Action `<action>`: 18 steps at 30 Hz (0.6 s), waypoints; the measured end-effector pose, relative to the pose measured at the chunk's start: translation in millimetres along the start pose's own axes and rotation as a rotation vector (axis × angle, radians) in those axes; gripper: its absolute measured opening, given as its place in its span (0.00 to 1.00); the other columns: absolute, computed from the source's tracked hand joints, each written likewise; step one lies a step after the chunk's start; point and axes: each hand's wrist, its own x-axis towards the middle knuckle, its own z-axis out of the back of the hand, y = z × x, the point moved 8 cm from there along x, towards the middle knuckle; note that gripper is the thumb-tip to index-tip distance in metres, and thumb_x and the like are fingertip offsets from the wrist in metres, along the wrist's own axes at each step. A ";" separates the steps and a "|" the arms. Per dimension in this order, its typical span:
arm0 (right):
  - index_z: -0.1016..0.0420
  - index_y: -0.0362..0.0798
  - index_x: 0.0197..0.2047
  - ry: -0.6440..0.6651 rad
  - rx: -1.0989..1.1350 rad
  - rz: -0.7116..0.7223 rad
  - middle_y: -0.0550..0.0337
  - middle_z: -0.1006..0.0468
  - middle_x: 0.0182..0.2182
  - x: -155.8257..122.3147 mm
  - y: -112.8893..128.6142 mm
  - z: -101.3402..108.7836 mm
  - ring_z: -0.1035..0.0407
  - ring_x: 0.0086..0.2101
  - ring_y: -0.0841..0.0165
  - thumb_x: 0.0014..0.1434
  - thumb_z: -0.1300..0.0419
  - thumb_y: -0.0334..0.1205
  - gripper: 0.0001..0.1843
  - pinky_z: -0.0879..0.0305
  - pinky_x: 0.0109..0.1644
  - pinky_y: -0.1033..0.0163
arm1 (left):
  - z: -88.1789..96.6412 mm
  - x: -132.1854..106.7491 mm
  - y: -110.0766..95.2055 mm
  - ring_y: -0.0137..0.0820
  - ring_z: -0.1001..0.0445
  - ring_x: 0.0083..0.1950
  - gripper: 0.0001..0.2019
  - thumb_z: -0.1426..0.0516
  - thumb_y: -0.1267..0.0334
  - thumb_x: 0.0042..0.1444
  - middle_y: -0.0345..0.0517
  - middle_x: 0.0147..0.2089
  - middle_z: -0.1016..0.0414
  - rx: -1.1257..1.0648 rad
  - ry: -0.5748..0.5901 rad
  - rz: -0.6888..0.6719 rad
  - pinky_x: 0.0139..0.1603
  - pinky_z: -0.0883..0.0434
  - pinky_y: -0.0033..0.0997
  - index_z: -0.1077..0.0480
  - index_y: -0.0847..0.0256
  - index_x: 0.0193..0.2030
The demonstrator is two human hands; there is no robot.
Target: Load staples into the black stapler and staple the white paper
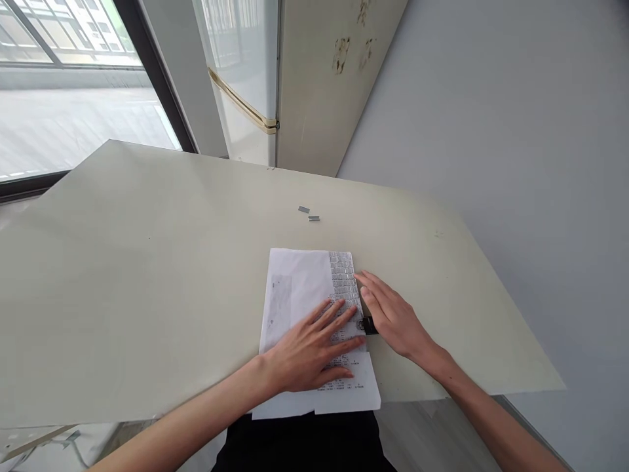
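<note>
A stack of white sheets lies on the table in front of me. Dense print runs down its right side, and the lower sheets stick out toward me. Across the stack my left hand rests flat, fingers spread. My right hand is open at the right edge, its fingers straight and close together, fingertips at or just touching the paper. Beneath that hand, a small black object with a shiny metal end meets the paper's edge; the hand partly hides it, and I cannot tell its kind.
Two short grey metal strips, resembling staple strips, lie beyond the paper: one flat, one beside it. The pale table has its near edge at my lap. Behind it stand a refrigerator and a window; a wall borders the right.
</note>
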 end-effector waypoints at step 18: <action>0.38 0.57 0.76 -0.174 -0.462 0.121 0.55 0.36 0.74 -6.1 18.7 -10.0 0.41 0.72 0.57 0.78 0.60 0.43 0.28 0.36 0.71 0.44 | -1.0 -0.5 -1.9 0.49 0.62 0.83 0.32 0.45 0.45 0.73 0.49 0.84 0.63 -0.032 -0.016 0.008 0.82 0.55 0.56 0.43 0.52 0.78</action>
